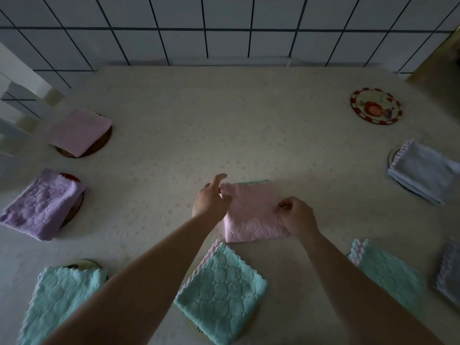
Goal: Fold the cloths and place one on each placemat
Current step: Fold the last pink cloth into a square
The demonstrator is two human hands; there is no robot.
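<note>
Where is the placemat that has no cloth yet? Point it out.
The bare round placemat, red-rimmed with a cartoon picture, lies at the far right of the table in the head view, beyond the grey folded cloth.

Single head-worn wide-angle view, looking forward and steeply down onto the surface (174,115) from close above. Both forearms enter from the lower edge toward the frame's centre. The tiled wall (224,28) closes the top of the frame; lens distortion bends its grid lines and stretches the corners.
</note>
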